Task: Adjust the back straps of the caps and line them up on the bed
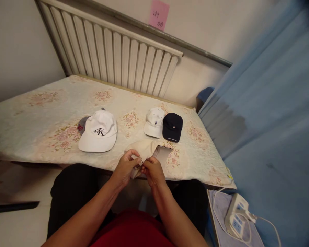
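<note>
A beige cap [147, 150] lies at the near edge of the floral table cover [41, 116], its brim pointing right. My left hand [125, 168] and my right hand [153, 171] meet at the cap's near side, both pinching its back strap, fingers closed on it. A white cap with a dark logo [99, 133] rests to the left, partly on top of a grey cap [81, 124]. Farther back sit a small white cap [153, 122] and a navy cap [172, 127], touching side by side.
A white radiator [113, 51] leans against the wall behind the table, with a pink note [159, 14] above it. A blue curtain [273, 103] hangs at the right. A white power strip [236, 216] with a cord lies on a stool at lower right.
</note>
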The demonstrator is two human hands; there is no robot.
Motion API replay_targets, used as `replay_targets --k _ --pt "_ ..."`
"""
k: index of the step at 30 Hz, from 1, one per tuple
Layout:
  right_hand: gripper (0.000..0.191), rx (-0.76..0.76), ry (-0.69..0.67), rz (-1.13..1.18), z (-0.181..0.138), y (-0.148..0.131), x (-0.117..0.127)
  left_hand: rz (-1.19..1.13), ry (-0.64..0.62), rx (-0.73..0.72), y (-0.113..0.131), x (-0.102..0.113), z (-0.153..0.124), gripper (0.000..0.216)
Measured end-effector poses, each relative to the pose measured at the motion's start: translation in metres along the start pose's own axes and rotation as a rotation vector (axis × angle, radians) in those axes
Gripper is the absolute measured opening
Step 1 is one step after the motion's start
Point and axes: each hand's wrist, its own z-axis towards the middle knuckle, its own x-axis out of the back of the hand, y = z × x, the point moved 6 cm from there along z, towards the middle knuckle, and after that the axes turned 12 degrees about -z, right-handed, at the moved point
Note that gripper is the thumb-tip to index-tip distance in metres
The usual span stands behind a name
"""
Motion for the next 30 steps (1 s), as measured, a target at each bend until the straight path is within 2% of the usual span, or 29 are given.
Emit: replay_targets --k 4,7,9,11,16,23,30 --pt "0.010 0.019 -0.071 0.085 -0.005 -0.007 -0.004 0.023 -0.004 -0.014 0.000 0.000 0.001 0.024" --pt "0.019 -0.044 -0.128 0.148 -0.006 -0.005 -0.005 0.098 0.023 -0.035 0.002 0.000 0.001 0.022" --pt "0.027 -0.115 -0.096 0.156 -0.003 -0.001 -0.002 0.164 0.040 -0.041 0.002 0.000 0.000 0.021" --pt "0.027 -0.148 -0.041 0.139 0.000 0.000 0.001 0.208 0.057 -0.041 0.002 -0.002 -0.002 0.020" --pt "0.018 -0.040 -0.018 0.143 0.006 -0.010 0.004 0.225 0.100 -0.044 0.005 -0.002 -0.007 0.027" --pt "0.017 0.071 -0.042 0.219 0.008 -0.017 0.009 0.164 0.003 0.008 0.006 -0.008 -0.011 0.049" --pt "0.020 -0.022 -0.070 0.254 0.006 -0.021 0.011 0.279 -0.023 -0.032 0.007 -0.016 -0.010 0.051"
